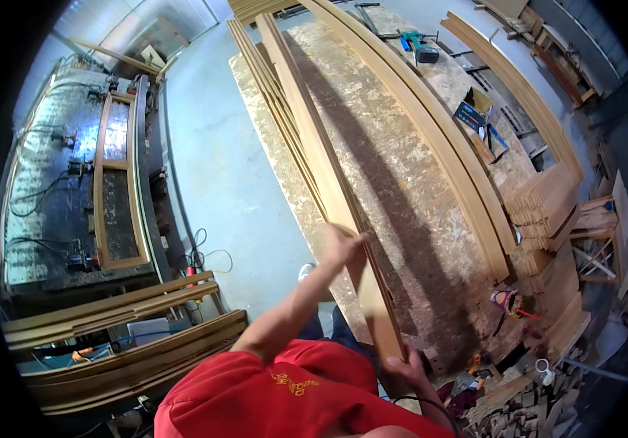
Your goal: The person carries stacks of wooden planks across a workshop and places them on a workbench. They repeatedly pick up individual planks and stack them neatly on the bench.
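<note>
A long, pale wooden board (322, 159) runs lengthwise over the worktable (396, 169), its near end close to my body. My left hand (341, 246) grips it partway along, with the thumb reaching across its upper face. At the near end, the fingers of my right hand (410, 364) are wrapped on the board's corner. Several thin wooden strips (275, 104) lie along the table's left side, close beside the board. To the right, two long wooden boards (429, 126) rest side by side on the table.
A green cordless drill (421, 46) and an opened box (473, 109) sit at the far right. Short wooden pieces (544, 202) are stacked at the right edge. Left, a wooden frame (106, 175) lies on a clamping bench (56, 180). Wood offcuts (533, 405) are heaped lower right.
</note>
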The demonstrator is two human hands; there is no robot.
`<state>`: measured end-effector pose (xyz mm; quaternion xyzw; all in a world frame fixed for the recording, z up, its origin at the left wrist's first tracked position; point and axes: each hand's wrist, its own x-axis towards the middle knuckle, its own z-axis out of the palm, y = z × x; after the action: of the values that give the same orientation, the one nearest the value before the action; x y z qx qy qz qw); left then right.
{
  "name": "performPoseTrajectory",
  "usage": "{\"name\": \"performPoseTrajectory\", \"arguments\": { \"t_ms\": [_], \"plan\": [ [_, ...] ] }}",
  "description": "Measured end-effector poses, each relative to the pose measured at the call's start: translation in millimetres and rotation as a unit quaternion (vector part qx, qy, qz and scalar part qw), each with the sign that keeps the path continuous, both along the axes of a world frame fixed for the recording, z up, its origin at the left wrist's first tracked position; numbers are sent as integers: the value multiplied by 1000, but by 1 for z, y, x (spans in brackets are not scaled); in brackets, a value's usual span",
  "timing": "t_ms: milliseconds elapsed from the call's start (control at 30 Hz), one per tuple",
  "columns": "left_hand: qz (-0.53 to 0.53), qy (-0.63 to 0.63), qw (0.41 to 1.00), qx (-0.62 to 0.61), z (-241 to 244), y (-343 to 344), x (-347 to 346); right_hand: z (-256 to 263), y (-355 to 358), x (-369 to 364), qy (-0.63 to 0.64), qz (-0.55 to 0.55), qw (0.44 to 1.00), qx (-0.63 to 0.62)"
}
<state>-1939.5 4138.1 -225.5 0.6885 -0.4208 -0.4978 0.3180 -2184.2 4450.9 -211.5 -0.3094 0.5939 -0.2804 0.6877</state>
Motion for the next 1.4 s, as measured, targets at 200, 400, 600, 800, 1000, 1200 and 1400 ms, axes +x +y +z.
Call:
{"name": "performPoseTrajectory", "arguments": {
  "t_ms": [200,400,600,800,1000,1200,1400],
  "plan": [
    [14,-33,999,-25,46,-106,75,5,-142,46,-392,131,909,58],
    [48,106,992,-50,100,-155,125,93,-197,119,-397,84,912,58],
    [61,244,967,-48,156,-179,147,210,-216,154,-432,4,902,11],
    [67,306,949,-44,173,-227,175,262,-241,175,-456,-44,886,-71],
    [73,331,939,-67,241,-199,148,293,-268,172,-483,24,869,-107],
    [40,303,951,-55,264,-178,155,306,-268,177,-490,24,866,-101],
    [21,349,934,-80,259,-177,174,307,-269,185,-493,52,864,-87]
  ]
}}
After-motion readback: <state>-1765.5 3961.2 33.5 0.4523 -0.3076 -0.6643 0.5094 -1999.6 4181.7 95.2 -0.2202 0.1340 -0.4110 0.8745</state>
